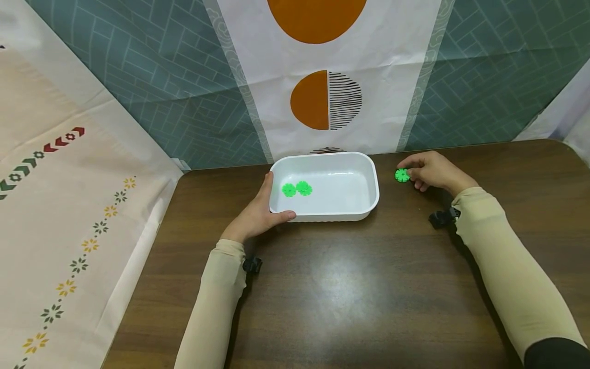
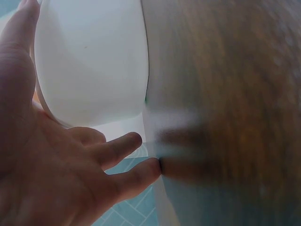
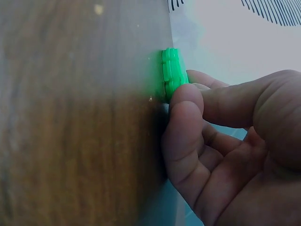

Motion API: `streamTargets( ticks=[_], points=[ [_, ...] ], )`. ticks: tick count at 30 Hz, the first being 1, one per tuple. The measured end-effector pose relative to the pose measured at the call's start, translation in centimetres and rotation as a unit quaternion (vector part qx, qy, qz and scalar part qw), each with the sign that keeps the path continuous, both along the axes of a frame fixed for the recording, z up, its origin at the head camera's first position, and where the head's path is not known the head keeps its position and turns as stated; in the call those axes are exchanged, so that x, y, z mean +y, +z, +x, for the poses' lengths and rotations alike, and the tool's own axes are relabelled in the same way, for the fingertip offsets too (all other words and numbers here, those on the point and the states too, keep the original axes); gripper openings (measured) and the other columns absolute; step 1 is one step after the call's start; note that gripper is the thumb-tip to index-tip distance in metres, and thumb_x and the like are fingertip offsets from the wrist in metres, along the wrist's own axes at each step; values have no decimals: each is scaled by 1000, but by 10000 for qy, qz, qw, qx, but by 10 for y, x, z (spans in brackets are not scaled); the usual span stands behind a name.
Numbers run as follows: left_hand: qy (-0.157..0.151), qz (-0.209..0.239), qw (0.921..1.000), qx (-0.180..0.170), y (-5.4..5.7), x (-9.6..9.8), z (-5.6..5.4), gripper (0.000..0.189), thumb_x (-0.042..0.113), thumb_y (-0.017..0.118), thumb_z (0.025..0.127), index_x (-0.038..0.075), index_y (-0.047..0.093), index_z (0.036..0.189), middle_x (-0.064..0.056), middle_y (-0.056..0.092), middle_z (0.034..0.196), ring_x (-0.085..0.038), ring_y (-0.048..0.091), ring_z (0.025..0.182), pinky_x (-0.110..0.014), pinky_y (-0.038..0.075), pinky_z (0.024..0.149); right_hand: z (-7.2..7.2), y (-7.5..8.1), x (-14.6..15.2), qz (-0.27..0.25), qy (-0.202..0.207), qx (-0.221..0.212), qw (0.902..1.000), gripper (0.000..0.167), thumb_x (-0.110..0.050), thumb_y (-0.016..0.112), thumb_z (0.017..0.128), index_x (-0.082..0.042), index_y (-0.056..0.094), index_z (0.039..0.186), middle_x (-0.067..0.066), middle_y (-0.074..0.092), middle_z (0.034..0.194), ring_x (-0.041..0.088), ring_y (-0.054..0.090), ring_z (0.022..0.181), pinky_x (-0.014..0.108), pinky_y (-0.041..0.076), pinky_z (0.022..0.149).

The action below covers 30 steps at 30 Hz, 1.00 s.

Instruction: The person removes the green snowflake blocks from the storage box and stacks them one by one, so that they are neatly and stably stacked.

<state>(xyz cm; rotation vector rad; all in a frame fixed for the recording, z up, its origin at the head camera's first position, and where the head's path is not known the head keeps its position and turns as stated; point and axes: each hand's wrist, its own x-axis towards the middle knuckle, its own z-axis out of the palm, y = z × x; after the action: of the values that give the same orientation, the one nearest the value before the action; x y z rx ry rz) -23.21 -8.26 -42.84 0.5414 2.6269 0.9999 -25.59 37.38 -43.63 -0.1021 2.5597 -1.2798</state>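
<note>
A white rectangular plastic tray stands on the table. Two bright green notched discs, a left one and a right one, lie side by side in its left half. My left hand rests against the tray's left end, thumb along the front rim and fingers at the left side. Its lower fingers stretch out straight below the tray wall. To the right of the tray, my right hand pinches a green notched disc between thumb and fingers, low at the tabletop; its edge shows layers, perhaps stacked discs.
The brown wooden table ends at a hanging cloth just behind the tray. A pale patterned cloth hangs along the left edge. Each wrist wears a small black device, one on the left and one on the right.
</note>
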Motion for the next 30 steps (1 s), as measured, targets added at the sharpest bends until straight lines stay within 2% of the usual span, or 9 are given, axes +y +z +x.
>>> streamTargets(
  ticks=[8,16,30],
  points=[
    [14,34,10000,0,-1,0,-1,123,56,77,85,22,-13,162,-3,-8,168,-28,22,148,-46,26,115,-2,0,1,44,97,16,9999,33,-2,54,102,9,58,133,13,65,84,24,60,64,38,55,58],
    [-18,22,10000,46,-2,-1,-1,123,57,76,85,21,-14,162,-4,-9,168,-26,18,150,-46,24,116,-2,1,0,83,120,-15,9999,33,-3,53,103,8,58,134,13,64,80,25,59,64,38,55,58],
    [-18,29,10000,30,-2,-1,-1,123,57,76,85,22,-14,162,-2,-8,168,-27,20,149,-46,26,116,0,2,-1,137,140,29,9998,32,-1,52,103,8,59,133,14,63,79,26,59,64,37,55,58]
  ],
)
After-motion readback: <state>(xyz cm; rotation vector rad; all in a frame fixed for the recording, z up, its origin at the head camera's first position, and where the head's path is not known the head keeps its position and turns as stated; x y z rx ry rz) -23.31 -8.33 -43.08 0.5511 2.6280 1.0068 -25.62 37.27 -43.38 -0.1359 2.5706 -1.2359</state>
